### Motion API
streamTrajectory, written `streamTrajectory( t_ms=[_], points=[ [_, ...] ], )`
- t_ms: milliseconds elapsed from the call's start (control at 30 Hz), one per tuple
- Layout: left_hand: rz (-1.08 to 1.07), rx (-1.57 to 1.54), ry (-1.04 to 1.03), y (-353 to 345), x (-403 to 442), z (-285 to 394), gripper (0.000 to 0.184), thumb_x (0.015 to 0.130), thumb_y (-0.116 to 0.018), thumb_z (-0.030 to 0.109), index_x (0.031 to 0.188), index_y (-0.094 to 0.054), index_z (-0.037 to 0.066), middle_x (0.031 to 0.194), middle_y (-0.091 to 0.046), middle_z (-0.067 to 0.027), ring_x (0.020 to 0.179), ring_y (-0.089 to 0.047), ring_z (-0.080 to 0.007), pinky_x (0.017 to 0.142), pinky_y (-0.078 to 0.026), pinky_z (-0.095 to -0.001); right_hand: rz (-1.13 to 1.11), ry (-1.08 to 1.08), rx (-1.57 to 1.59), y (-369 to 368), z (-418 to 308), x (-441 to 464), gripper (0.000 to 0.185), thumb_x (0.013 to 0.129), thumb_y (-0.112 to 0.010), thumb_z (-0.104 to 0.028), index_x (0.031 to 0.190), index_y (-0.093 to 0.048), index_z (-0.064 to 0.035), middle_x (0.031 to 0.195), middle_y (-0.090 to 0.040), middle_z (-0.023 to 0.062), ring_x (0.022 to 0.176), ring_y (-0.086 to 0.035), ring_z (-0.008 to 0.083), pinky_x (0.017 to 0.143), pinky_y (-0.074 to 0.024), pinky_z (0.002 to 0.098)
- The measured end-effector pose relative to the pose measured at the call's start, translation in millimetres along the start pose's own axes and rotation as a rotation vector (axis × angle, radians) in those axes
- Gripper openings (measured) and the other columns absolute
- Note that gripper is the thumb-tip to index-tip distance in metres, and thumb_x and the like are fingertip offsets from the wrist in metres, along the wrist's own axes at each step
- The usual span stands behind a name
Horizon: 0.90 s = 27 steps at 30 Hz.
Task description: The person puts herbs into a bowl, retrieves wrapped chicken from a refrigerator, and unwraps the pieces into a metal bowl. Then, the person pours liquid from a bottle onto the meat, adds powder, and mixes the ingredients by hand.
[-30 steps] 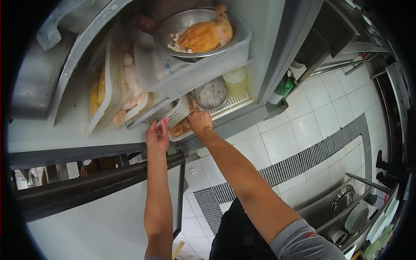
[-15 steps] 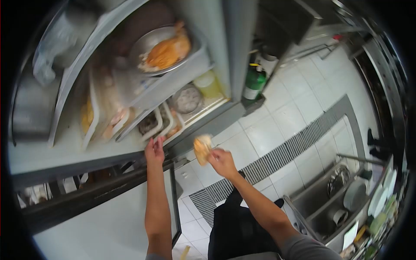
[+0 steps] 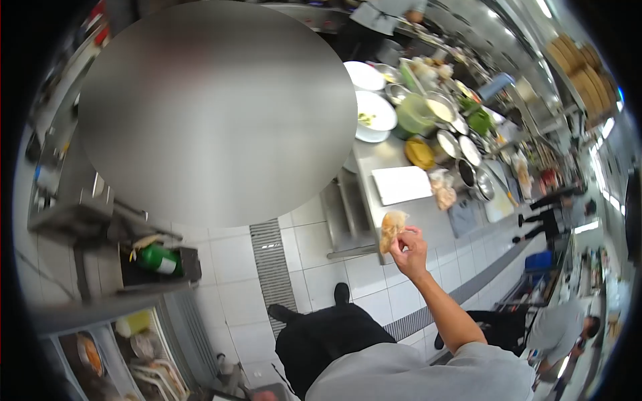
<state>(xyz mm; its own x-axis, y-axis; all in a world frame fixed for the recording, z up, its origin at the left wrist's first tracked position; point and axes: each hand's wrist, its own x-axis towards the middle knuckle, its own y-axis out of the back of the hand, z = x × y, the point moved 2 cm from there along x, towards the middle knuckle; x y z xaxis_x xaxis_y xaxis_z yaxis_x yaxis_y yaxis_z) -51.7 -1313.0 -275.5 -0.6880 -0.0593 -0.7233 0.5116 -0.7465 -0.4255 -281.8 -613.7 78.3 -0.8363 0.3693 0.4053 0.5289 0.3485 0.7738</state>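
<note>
My right hand [image 3: 409,254] is held out in front of me, thumb and fingers pinched on a small plastic bag of tan-orange food [image 3: 393,230]. The bag's exact contents are too blurred to name. It appears just in front of the edge of a steel worktable [image 3: 374,157], near a white cutting board [image 3: 402,185]. Another clear bag of pinkish food [image 3: 443,190] lies beside that board. My left hand cannot be made out; its arm does not show.
At lower left is the fridge with food containers [image 3: 144,346]. A green bottle [image 3: 159,259] stands in a dark holder. Bowls, pots and plates crowd the worktable. One co-worker [image 3: 558,334] is at right, another [image 3: 381,23] at the back. A large grey blur covers the upper left.
My view has swung from the fridge to the worktable. The bag in my right hand has come along to the table's edge. My left hand has left the view.
</note>
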Motion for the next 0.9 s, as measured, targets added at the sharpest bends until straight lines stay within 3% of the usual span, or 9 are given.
streamTrajectory(
  t_ms=[33,67,133,300,433,533,600,700,900],
  points=[
    [0.314,-0.189,0.006,-58.9,19.0,25.6,0.029,0.097,-0.057,0.009,0.124,-0.05,0.005,0.114,-0.053,-0.011,0.099,-0.053,-0.0168,0.07,-0.05,-0.0301,0.031,-0.022,-0.006,10.4,22.5,-1.3,0.014,0.078,-0.066,-0.003,0.066,-0.06,-0.0067,0.052,-0.053,0.003,0.05,-0.054,0.0188,0.089,-0.0452,0.041],
    [0.375,-0.193,0.001,-111.1,21.3,34.3,0.029,0.096,-0.057,0.009,0.124,-0.049,0.005,0.114,-0.053,-0.0109,0.099,-0.053,-0.0168,0.07,-0.049,-0.0302,0.116,-0.038,-0.099,17.0,44.4,-5.7,0.011,0.079,-0.067,-0.007,0.069,-0.062,-0.0075,0.054,-0.055,0.0029,0.051,-0.055,0.0194,0.087,-0.0441,0.0412],
    [0.402,-0.157,-0.017,-179.3,26.0,40.6,0.03,0.096,-0.057,0.009,0.125,-0.049,0.005,0.114,-0.053,-0.0108,0.099,-0.054,-0.0168,0.071,-0.049,-0.0303,0.213,-0.079,-0.215,19.4,91.3,-17.3,0.009,0.08,-0.069,-0.01,0.073,-0.063,-0.0083,0.056,-0.057,0.0028,0.052,-0.056,0.0201,0.085,-0.0429,0.0415],
    [0.399,-0.109,-0.062,-272.7,-0.9,17.6,0.032,0.096,-0.058,0.01,0.126,-0.049,0.005,0.115,-0.053,-0.0106,0.1,-0.054,-0.0169,0.074,-0.048,-0.0306,-0.076,-0.108,-0.197,34.3,171.0,-25.1,0.014,0.084,-0.068,-0.021,0.082,-0.064,-0.0083,0.064,-0.062,0.0055,0.066,-0.062,0.0249,0.081,-0.0422,0.0395],
    [0.405,-0.082,-0.09,-312.2,-28.4,-7.4,0.034,0.096,-0.058,0.01,0.127,-0.048,0.005,0.116,-0.054,-0.0105,0.101,-0.054,-0.017,0.076,-0.048,-0.0308,-0.015,-0.271,-0.08,87.1,215.6,0.1,0.011,0.082,-0.068,-0.02,0.086,-0.066,-0.0091,0.066,-0.062,0.0065,0.068,-0.062,0.0268,0.08,-0.0423,0.0429],
    [0.41,-0.062,-0.111,-332.3,-47.8,-19.7,0.035,0.095,-0.059,0.01,0.128,-0.048,0.005,0.116,-0.054,-0.0103,0.101,-0.054,-0.017,0.078,-0.047,-0.031,0.042,-0.452,-0.093,107.1,298.6,3.6,0.023,0.079,-0.068,-0.016,0.1,-0.065,-0.0086,0.086,-0.065,0.0104,0.083,-0.064,0.0289,0.086,-0.0432,0.0472],
    [0.418,-0.062,-0.127,-339.5,-58.8,-25.4,0.036,0.095,-0.059,0.011,0.129,-0.048,0.005,0.117,-0.054,-0.0102,0.101,-0.054,-0.0171,0.079,-0.047,-0.0311,0.022,-0.333,-0.213,117.1,328.3,7.9,0.042,0.076,-0.068,-0.013,0.117,-0.061,-0.0102,0.118,-0.059,0.0138,0.111,-0.058,0.0326,0.095,-0.0421,0.0499],
    [0.438,-0.073,-0.147,-344.6,-69.5,-30.6,0.037,0.095,-0.059,0.011,0.13,-0.048,0.005,0.117,-0.054,-0.0101,0.102,-0.054,-0.0171,0.08,-0.046,-0.0312,-0.111,-0.21,-0.307,123.5,346.0,18.7,0.059,0.074,-0.069,-0.011,0.131,-0.055,-0.0157,0.141,-0.045,0.0109,0.13,-0.044,0.0349,0.103,-0.0394,0.0491],
    [0.473,-0.046,-0.165,-358.8,-83.0,-37.2,0.04,0.094,-0.06,0.011,0.132,-0.047,0.005,0.118,-0.054,-0.0099,0.102,-0.054,-0.0172,0.083,-0.045,-0.0316,-0.11,-0.071,-0.312,110.6,373.5,31.5,0.049,0.074,-0.068,-0.011,0.123,-0.063,-0.0163,0.134,-0.054,0.0072,0.129,-0.047,0.0325,0.105,-0.0378,0.0477]
  ],
)
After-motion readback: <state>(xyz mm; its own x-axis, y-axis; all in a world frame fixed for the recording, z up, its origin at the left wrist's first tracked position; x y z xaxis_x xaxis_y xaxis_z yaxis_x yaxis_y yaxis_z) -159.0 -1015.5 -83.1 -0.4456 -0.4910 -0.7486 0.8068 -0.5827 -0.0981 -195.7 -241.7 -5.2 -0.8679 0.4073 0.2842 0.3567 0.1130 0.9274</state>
